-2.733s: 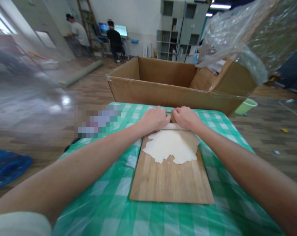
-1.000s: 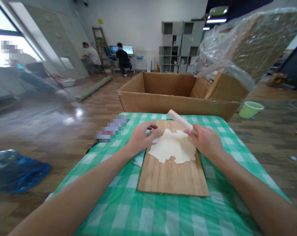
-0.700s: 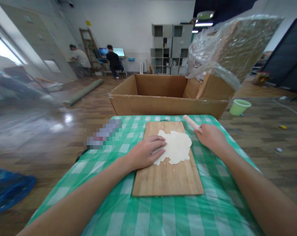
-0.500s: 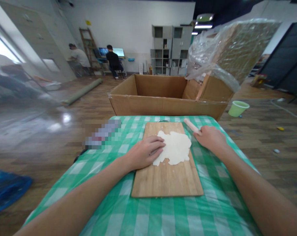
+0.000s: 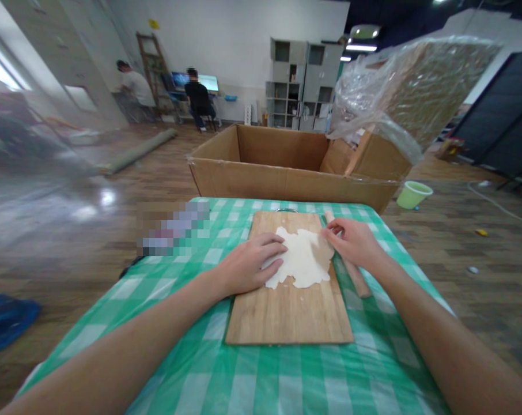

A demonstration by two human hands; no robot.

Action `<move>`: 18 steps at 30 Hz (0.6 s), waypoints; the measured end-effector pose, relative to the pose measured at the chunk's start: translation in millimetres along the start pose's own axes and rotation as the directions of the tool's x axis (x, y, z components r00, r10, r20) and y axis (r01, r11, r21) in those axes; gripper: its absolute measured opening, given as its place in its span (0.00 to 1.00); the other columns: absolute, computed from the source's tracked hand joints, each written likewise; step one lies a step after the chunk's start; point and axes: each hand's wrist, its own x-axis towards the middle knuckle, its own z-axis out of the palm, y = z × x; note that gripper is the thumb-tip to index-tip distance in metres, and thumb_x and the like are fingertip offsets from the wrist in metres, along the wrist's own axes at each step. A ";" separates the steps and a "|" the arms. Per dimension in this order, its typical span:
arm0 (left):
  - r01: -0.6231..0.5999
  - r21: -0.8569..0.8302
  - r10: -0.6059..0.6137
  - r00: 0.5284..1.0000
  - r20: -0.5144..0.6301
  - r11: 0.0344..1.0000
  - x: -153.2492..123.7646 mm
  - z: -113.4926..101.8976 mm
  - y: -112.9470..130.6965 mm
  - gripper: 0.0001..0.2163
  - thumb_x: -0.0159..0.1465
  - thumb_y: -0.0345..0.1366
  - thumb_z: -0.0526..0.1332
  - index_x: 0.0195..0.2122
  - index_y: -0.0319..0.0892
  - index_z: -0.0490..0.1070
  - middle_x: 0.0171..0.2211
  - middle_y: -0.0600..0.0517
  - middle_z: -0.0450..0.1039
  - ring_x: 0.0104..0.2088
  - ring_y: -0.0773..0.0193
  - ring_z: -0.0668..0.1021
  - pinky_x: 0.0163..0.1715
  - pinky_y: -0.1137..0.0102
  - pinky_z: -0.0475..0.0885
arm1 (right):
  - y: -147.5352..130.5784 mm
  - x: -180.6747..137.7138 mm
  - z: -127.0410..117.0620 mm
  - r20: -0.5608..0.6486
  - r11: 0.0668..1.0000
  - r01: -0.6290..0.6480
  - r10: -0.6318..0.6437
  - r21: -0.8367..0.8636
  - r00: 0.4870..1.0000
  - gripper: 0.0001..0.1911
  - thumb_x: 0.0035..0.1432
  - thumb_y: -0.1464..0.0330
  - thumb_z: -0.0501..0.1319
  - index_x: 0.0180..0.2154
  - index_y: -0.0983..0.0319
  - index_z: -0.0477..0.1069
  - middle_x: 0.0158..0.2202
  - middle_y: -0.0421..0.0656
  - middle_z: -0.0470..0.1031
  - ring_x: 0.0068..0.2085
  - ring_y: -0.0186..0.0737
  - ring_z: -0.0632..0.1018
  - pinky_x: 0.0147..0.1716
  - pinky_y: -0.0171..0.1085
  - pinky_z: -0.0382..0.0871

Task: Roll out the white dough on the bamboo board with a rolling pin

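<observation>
A thin, ragged-edged sheet of white dough [image 5: 306,259] lies on a wooden cutting board [image 5: 289,317]. My left hand [image 5: 256,264] rests open at the board's left side, its fingertips on the dough's left edge. At the dough's upper right edge, my right hand [image 5: 351,242] is pinched, thumb and fingertips together at the rim. Beneath the right hand a wooden rolling pin [image 5: 358,279] lies along the right side of the board, its middle hidden by the hand.
A green and white checked cloth [image 5: 192,357] covers the table. Beyond the far edge stands a large cardboard box [image 5: 287,178] with plastic-wrapped packing. A green bucket [image 5: 413,196] is on the floor at right. Two people sit at the back; a blurred-out object [image 5: 174,230] lies at left.
My right hand has let go of the rolling pin, now lying beside the board, and moved left to the dough's edge. My left hand stays on the dough.
</observation>
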 end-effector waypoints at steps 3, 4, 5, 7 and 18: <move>0.018 0.007 -0.018 1.000 -0.008 1.000 -0.4 0.1 0.6 0.15 0.73 0.40 0.58 0.57 0.46 0.77 0.61 0.44 0.73 0.62 0.51 0.76 0.63 0.58 0.72 | -2.8 -1.9 7.1 0.037 0.997 0.083 -0.082 -0.004 0.996 0.21 0.66 0.56 0.61 0.51 0.64 0.78 0.45 0.52 0.84 0.44 0.51 0.82 0.43 0.42 0.69; 0.020 0.008 -0.020 1.000 -0.007 1.000 -0.4 0.2 1.0 0.15 0.73 0.40 0.58 0.58 0.46 0.76 0.61 0.44 0.73 0.62 0.51 0.76 0.63 0.58 0.72 | -3.3 -2.4 8.6 0.047 0.996 0.086 -0.085 -0.017 0.995 0.23 0.65 0.55 0.62 0.52 0.64 0.78 0.44 0.52 0.84 0.44 0.52 0.82 0.43 0.42 0.69; 0.020 0.008 -0.020 1.000 -0.005 1.000 -0.4 0.2 1.4 0.15 0.73 0.40 0.58 0.58 0.46 0.76 0.61 0.44 0.73 0.62 0.51 0.76 0.63 0.58 0.72 | -3.8 -2.6 9.5 0.057 0.997 0.079 -0.078 -0.020 0.995 0.24 0.64 0.55 0.63 0.53 0.65 0.78 0.42 0.51 0.84 0.43 0.52 0.81 0.42 0.42 0.69; 0.020 0.004 -0.020 1.000 0.001 1.000 -0.1 0.5 2.1 0.15 0.74 0.40 0.57 0.57 0.45 0.76 0.60 0.43 0.74 0.61 0.51 0.76 0.62 0.58 0.72 | -4.9 -2.4 9.4 0.074 0.999 0.036 -0.036 0.003 0.997 0.23 0.62 0.54 0.64 0.50 0.64 0.78 0.37 0.49 0.84 0.38 0.50 0.81 0.37 0.41 0.67; 0.009 -0.128 -0.027 0.991 -0.132 0.992 2.4 3.7 2.2 0.10 0.70 0.36 0.59 0.45 0.45 0.80 0.52 0.45 0.79 0.54 0.55 0.81 0.56 0.61 0.76 | -16.7 -5.0 3.0 0.056 0.985 0.041 -0.051 0.168 0.997 0.13 0.62 0.59 0.62 0.28 0.58 0.69 0.25 0.39 0.74 0.27 0.39 0.71 0.26 0.37 0.55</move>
